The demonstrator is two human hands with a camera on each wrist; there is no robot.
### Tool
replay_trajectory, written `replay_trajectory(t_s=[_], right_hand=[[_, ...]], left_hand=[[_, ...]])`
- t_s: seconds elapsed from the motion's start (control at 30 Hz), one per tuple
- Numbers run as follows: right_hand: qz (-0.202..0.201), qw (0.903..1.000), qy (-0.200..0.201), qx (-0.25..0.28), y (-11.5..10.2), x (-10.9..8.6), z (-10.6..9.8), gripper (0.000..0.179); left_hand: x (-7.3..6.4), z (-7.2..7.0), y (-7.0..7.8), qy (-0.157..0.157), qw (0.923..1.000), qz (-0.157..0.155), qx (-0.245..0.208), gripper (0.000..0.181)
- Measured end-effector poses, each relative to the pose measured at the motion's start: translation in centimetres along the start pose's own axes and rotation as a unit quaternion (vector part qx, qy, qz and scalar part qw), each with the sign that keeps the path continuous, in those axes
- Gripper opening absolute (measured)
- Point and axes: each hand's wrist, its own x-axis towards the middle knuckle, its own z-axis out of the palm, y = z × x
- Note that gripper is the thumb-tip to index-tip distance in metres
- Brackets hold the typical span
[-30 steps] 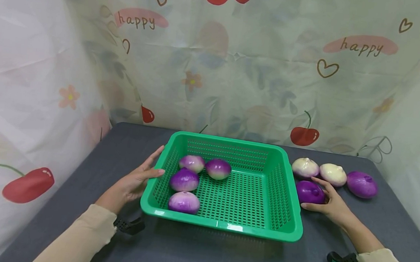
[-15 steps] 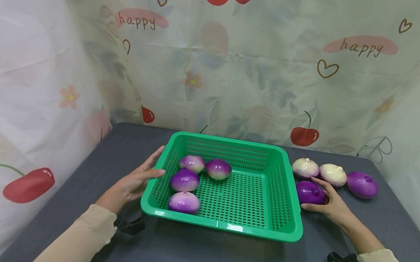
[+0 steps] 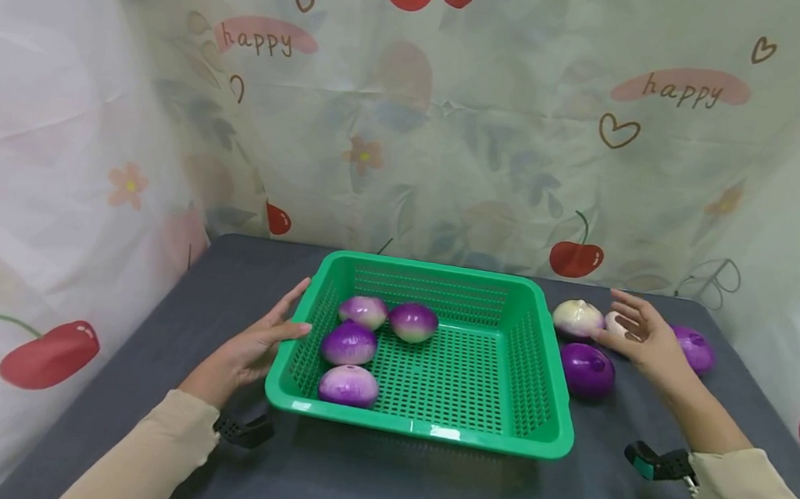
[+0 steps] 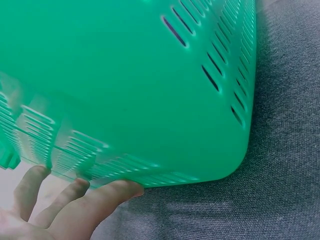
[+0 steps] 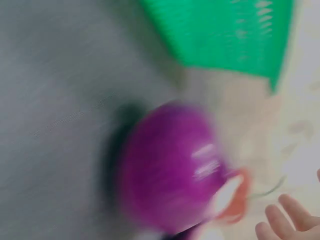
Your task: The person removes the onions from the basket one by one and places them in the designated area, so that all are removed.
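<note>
Your L hand (image 3: 248,353), fingers extended, touches the green basket (image 3: 537,370) w/ 4 onions (image 3: 349,343) inside; your R hand (image 3: 649,349), loose & holding nothing, partly hides the white onion (image 3: 615,323), nr the purple onion (image 3: 588,372).

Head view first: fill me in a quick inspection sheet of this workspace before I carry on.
Surface: dark grey table.
Job's things: green basket with four onions inside; four more onions to its right.
Clutter: nothing seen.
Grippers: left hand touches the basket's left side; right hand over the outside onions, nothing visibly held.
Cables: thin grey cord, looped, near the back right corner.
Surroundings: cherry-print curtain.
</note>
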Motion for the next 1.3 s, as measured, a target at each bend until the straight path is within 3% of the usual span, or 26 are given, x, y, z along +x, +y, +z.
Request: replay_trajectory(t_s=[0.23, 0.37, 0.5, 0.8, 1.03, 1.3], right_hand=[[-0.068, 0.997, 0.025, 0.029, -6.8, 1.4, 1.3, 0.066], [-0.111, 0.9898, -0.001, 0.089, -9.9, 2.1, 3.7, 0.063], [-0.124, 0.9843, -0.043, 0.118, -11.6, 3.1, 6.5, 0.063], [-0.125, 0.9762, -0.109, 0.139, -12.1, 5.2, 12.3, 0.064], [-0.06, 0.98, -0.144, 0.123, -11.2, 6.3, 15.7, 0.065], [-0.011, 0.9805, -0.167, 0.104, -10.2, 7.7, 17.9, 0.072]], left_hand=[[0.0, 0.1, 0.0, -0.002, 1.0, 0.0, 0.002, 0.08], [-0.1, 0.1, 0.1, -0.002, 1.0, 0.0, 0.001, 0.08], [-0.1, 0.1, 0.2, -0.003, 1.0, 0.0, -0.002, 0.081], [-0.1, 0.1, 0.2, -0.009, 0.9999, -0.005, -0.006, 0.082], [-0.1, 0.0, 0.2, -0.011, 0.9999, -0.005, -0.004, 0.081], [-0.1, 0.0, 0.2, -0.011, 0.9999, -0.003, -0.001, 0.081]])
